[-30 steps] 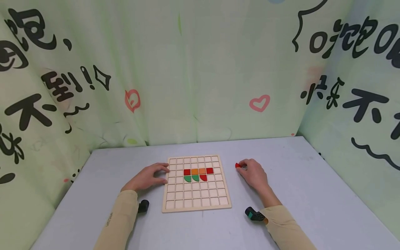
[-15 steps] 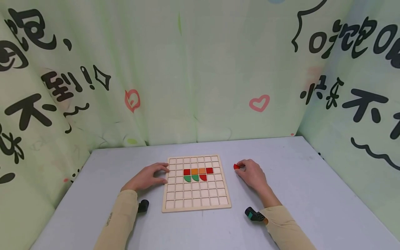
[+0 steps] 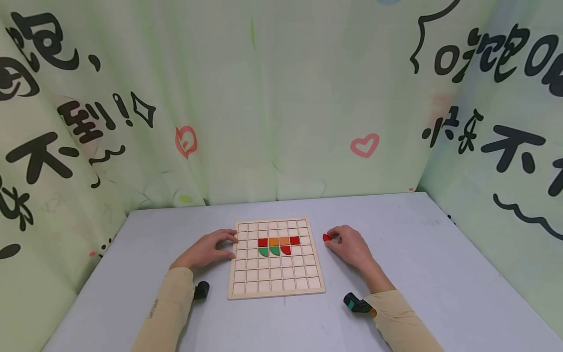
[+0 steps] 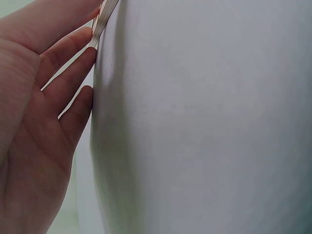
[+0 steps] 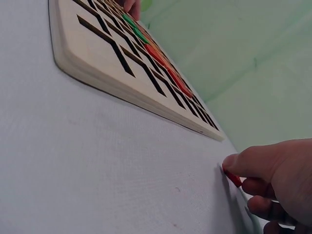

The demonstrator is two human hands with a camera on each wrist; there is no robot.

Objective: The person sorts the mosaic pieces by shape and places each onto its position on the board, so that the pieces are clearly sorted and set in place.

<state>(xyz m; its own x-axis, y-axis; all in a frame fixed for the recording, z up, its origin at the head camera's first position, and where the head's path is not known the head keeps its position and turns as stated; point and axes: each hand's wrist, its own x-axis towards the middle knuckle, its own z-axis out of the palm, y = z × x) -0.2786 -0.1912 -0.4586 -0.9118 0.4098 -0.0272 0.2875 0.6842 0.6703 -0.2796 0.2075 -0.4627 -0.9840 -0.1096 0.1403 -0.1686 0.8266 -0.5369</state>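
My right hand (image 3: 352,248) pinches a red quarter-circle tile (image 3: 327,237) between thumb and fingers, close over the table just right of the wooden grid board (image 3: 277,295). In the right wrist view the red tile (image 5: 233,176) shows edge-on under the thumb. Along the board's left edge rests my left hand (image 3: 207,250), its thumb and fingers spread and touching the frame. On the board, a row holds red squares (image 3: 294,240) at both ends and orange squares (image 3: 279,241) between them. Beneath it sit two green quarter-circle tiles (image 3: 269,251) and one red quarter-circle tile (image 3: 286,250).
The board lies on a white-covered table (image 3: 418,274). A pale green curtain (image 3: 272,122) with dark lettering and hearts stands behind and along both sides. A black wrist camera (image 3: 357,303) hangs at the right wrist, another black camera (image 3: 202,290) at the left.
My right hand has moved slightly left with the red quarter-circle tile, bringing it closer to the board's right edge. The left hand stays at the board's left edge.
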